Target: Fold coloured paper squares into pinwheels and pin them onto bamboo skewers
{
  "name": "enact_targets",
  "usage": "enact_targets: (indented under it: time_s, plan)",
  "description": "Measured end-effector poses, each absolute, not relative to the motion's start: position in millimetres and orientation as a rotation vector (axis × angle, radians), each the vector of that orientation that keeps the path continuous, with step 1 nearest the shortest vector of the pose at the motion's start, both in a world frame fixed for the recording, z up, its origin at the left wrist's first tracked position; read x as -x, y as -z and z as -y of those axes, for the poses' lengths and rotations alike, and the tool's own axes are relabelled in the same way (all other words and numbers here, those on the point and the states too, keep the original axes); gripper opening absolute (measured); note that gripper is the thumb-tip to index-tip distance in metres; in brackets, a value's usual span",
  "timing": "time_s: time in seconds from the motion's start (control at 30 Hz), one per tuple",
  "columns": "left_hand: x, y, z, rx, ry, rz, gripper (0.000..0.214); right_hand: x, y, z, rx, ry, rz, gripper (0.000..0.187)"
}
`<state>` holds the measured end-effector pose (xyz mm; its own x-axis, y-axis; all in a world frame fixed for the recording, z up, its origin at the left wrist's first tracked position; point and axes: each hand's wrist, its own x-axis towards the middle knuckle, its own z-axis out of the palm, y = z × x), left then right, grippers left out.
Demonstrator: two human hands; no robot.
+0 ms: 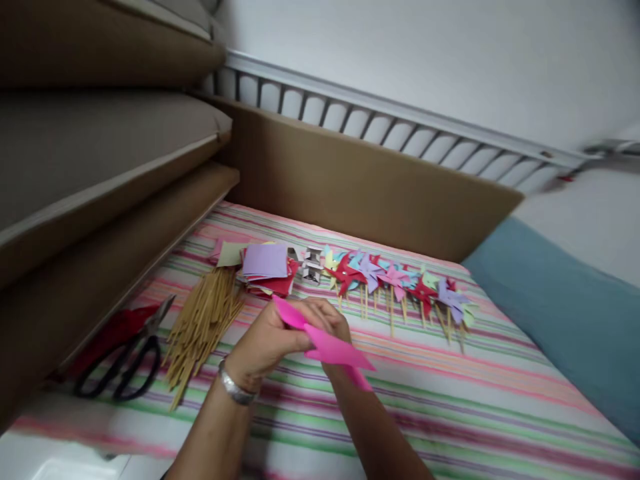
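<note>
Bright pink paper (337, 348), cut and bent into pointed blades like a pinwheel, is held up in front of me over the cloth. My left hand (267, 343), with a silver bracelet at the wrist, pinches it between thumb and fingers. Behind the paper, my right hand (326, 315) has its fingers curled against it; its fingertips are partly hidden. Just beyond the hands lies a stack of coloured paper squares (267, 261), a lilac one on top. Two small open boxes (313, 265) sit to its right.
Finished paper pinwheels on sticks (395, 279) lie in a row to the right. A pile of wooden sticks (205, 323) and black-handled scissors (127, 360) are at the left. A cardboard panel (350, 180) borders the striped cloth (450, 400) at the back.
</note>
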<state>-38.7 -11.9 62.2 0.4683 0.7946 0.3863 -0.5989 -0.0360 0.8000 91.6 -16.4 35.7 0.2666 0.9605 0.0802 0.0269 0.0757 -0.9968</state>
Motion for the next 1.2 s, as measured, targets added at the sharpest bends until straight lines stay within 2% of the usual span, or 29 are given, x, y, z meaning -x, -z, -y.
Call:
enact_targets:
  time_s: [0.13, 0.47, 0.6, 0.9, 1.2]
  plan:
    - [25, -46, 2, -1.225, -1.061, -0.287, 0.006, -134, -34, 31, 1.232, -0.983, 0.994, 0.032]
    - [-18, -26, -4, -1.427, -0.897, -0.545, 0.009, -186, -30, 43, 1.176, -1.146, 0.924, 0.016]
    - [-31, -26, -1, -1.533, -0.95, -0.596, 0.008, -193, -31, 47, 1.137, -1.263, 0.882, 0.017]
    - [-42, -24, 5, -1.663, -1.227, -0.603, 0.007, -197, -39, 51, 1.178, -1.242, 0.982, 0.013]
    - [-37, -24, 5, -1.694, -1.297, -0.667, 0.004, -187, -45, 48, 1.198, -1.222, 1.007, 0.011]
